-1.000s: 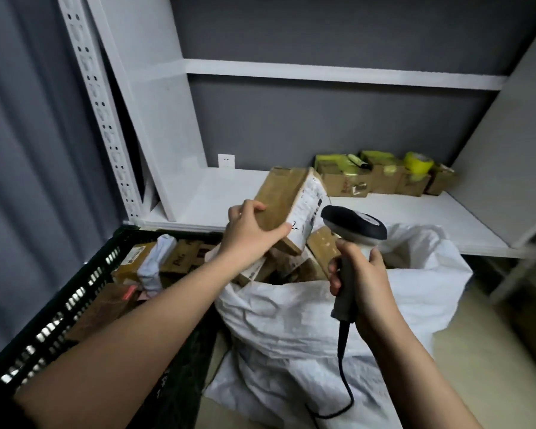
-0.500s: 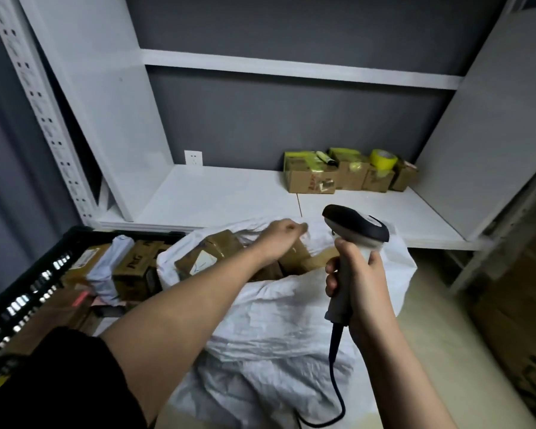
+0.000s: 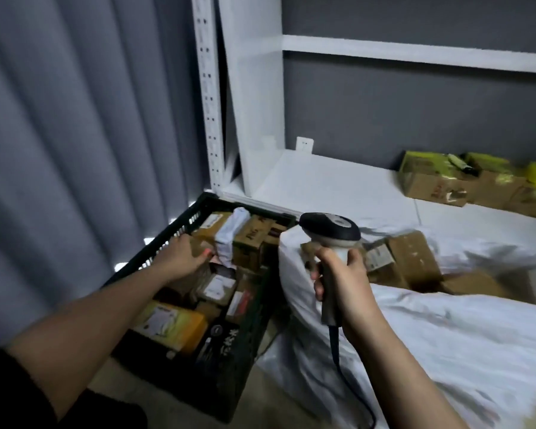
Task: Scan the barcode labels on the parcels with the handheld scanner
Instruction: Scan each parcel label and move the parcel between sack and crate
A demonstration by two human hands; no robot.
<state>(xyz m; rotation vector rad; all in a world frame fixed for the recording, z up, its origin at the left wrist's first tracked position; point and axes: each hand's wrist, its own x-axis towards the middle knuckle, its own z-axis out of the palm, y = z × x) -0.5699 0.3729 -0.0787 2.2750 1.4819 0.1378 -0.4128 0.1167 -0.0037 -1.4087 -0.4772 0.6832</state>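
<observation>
Left hand [image 3: 183,258]: fingers spread flat on a parcel [image 3: 203,243] in the black crate [image 3: 229,376], among labelled parcels.
Right hand [image 3: 342,286]: fingers curled round the scanner [image 3: 330,232] grip, head above them.
White sack [image 3: 430,329]: right of those fingers, several parcels [image 3: 399,258] judged unscanned.

Under my left hand [image 3: 183,257], one black crate [image 3: 229,376] holds roughly ten parcels [image 3: 217,286]; blur hides the exact number. In my right hand [image 3: 347,292] is one scanner [image 3: 330,232]. Just past it, one white sack [image 3: 446,342] shows about three boxes [image 3: 412,258]. Farther beyond, one shelf [image 3: 331,187] carries about four more [image 3: 430,187].
</observation>
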